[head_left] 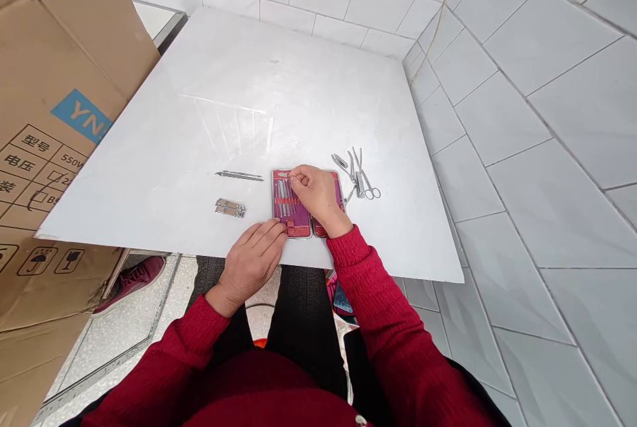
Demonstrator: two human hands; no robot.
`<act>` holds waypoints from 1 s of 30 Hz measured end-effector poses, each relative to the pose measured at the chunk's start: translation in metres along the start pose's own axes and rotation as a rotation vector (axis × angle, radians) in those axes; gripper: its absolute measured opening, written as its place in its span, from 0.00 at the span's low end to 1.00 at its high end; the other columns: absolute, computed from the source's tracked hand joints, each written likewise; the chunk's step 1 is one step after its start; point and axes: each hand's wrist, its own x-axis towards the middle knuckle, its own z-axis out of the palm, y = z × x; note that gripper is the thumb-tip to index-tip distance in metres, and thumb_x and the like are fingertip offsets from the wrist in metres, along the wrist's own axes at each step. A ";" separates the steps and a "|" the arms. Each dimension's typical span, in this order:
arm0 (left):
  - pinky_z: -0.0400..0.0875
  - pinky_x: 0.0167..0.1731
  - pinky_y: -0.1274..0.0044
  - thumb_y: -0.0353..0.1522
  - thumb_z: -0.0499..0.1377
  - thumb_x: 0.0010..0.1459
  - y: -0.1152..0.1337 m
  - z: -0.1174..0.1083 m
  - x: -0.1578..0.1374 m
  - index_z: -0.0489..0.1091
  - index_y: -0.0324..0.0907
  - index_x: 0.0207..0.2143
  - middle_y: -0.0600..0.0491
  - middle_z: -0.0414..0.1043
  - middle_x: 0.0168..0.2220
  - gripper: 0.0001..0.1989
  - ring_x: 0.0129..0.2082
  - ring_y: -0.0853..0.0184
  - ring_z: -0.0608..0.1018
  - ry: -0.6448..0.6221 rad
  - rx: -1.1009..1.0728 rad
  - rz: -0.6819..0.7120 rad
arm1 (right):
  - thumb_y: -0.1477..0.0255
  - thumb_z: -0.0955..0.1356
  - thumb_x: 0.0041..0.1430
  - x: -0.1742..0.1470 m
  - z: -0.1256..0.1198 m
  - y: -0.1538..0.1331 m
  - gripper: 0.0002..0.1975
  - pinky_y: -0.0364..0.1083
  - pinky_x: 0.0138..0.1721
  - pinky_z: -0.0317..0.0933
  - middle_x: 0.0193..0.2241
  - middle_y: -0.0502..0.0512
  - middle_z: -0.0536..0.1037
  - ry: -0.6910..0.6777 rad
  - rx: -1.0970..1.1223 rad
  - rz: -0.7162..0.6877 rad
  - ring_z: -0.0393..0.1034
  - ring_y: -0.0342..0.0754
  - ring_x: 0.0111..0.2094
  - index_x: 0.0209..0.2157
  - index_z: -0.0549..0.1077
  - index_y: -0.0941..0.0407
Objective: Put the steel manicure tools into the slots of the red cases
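A manicure case (300,220) lies unfolded on the white table, with a purple and red lining. Several slim metal manicure tools (283,198) stand side by side under a red band in its left half. My left hand (253,258) grips the case at its near left corner, fingers over the edge and thumb hidden. Above the case, my right hand (316,191) is closed in a pinch by the tools' upper ends; what it pinches is hidden. My right hand and wrist cover much of the case's right half.
Right of the case lie small scissors (367,182), a nail clipper (359,185), a smaller clipper (339,160) and nippers (351,165). To the left are two slim pointed tools (239,176) and nail clippers (229,207). A cardboard box (60,115) borders the table (318,95); tiled walls (522,135) enclose it.
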 end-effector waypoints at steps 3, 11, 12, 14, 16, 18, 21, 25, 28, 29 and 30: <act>0.73 0.60 0.65 0.25 0.54 0.70 0.000 0.000 0.000 0.71 0.42 0.58 0.46 0.79 0.55 0.17 0.60 0.60 0.78 0.007 0.006 0.006 | 0.72 0.65 0.60 0.001 -0.001 -0.001 0.09 0.43 0.32 0.60 0.24 0.47 0.74 0.067 0.091 0.024 0.66 0.44 0.27 0.33 0.77 0.55; 0.74 0.59 0.65 0.25 0.55 0.70 -0.001 0.001 0.001 0.71 0.39 0.56 0.44 0.79 0.55 0.14 0.59 0.58 0.78 0.017 0.022 0.024 | 0.69 0.66 0.60 0.005 -0.001 0.004 0.10 0.42 0.34 0.63 0.26 0.47 0.77 0.152 0.170 0.093 0.68 0.44 0.28 0.36 0.79 0.55; 0.74 0.59 0.65 0.25 0.55 0.70 -0.001 0.001 0.001 0.71 0.39 0.56 0.44 0.78 0.55 0.14 0.60 0.58 0.78 0.016 0.019 0.023 | 0.69 0.66 0.59 0.006 0.000 0.005 0.09 0.42 0.34 0.63 0.26 0.47 0.77 0.157 0.179 0.093 0.68 0.44 0.28 0.35 0.79 0.56; 0.73 0.60 0.65 0.25 0.55 0.70 -0.001 0.002 0.000 0.71 0.39 0.56 0.45 0.78 0.55 0.15 0.60 0.59 0.77 0.018 0.013 0.017 | 0.69 0.66 0.59 0.006 0.000 0.006 0.09 0.43 0.34 0.63 0.26 0.47 0.77 0.163 0.190 0.090 0.68 0.44 0.28 0.35 0.79 0.56; 0.72 0.60 0.65 0.25 0.55 0.70 -0.001 0.002 0.000 0.71 0.40 0.58 0.45 0.78 0.55 0.16 0.60 0.59 0.77 0.025 -0.001 0.007 | 0.70 0.66 0.59 0.007 0.000 0.007 0.09 0.42 0.34 0.63 0.26 0.47 0.77 0.160 0.192 0.092 0.68 0.44 0.28 0.35 0.79 0.56; 0.72 0.61 0.65 0.25 0.55 0.70 -0.001 0.002 0.000 0.70 0.41 0.60 0.45 0.79 0.55 0.18 0.61 0.60 0.77 0.027 -0.020 -0.004 | 0.70 0.66 0.58 0.007 0.000 0.007 0.09 0.42 0.34 0.63 0.25 0.46 0.76 0.154 0.189 0.099 0.68 0.43 0.27 0.35 0.79 0.56; 0.72 0.61 0.66 0.25 0.54 0.70 -0.001 0.002 0.000 0.69 0.41 0.60 0.45 0.79 0.55 0.18 0.60 0.60 0.78 0.031 -0.022 -0.003 | 0.70 0.66 0.58 0.007 -0.001 0.006 0.09 0.43 0.33 0.62 0.24 0.45 0.75 0.148 0.187 0.106 0.68 0.43 0.27 0.34 0.79 0.56; 0.73 0.59 0.65 0.24 0.56 0.69 -0.001 0.002 0.002 0.71 0.38 0.56 0.44 0.79 0.54 0.15 0.58 0.58 0.79 0.045 0.012 0.023 | 0.70 0.67 0.58 0.006 0.000 0.008 0.08 0.43 0.32 0.62 0.24 0.45 0.76 0.165 0.194 0.087 0.67 0.43 0.26 0.33 0.79 0.55; 0.74 0.59 0.65 0.24 0.56 0.69 -0.001 0.002 0.002 0.71 0.38 0.55 0.44 0.79 0.54 0.14 0.58 0.57 0.79 0.039 0.016 0.025 | 0.69 0.66 0.59 0.006 0.001 0.010 0.09 0.42 0.31 0.61 0.24 0.45 0.75 0.167 0.192 0.078 0.67 0.43 0.26 0.33 0.79 0.55; 0.74 0.59 0.65 0.24 0.56 0.69 0.000 0.002 0.002 0.71 0.38 0.56 0.44 0.79 0.54 0.14 0.58 0.57 0.79 0.037 0.014 0.024 | 0.69 0.66 0.59 0.006 0.001 0.010 0.09 0.42 0.32 0.61 0.24 0.45 0.75 0.164 0.186 0.080 0.68 0.43 0.26 0.33 0.79 0.55; 0.73 0.59 0.65 0.24 0.56 0.69 0.000 0.002 0.002 0.71 0.38 0.56 0.44 0.79 0.55 0.14 0.58 0.57 0.79 0.038 0.012 0.024 | 0.69 0.66 0.59 0.006 0.001 0.011 0.09 0.42 0.32 0.61 0.24 0.45 0.76 0.161 0.181 0.081 0.68 0.43 0.26 0.33 0.79 0.55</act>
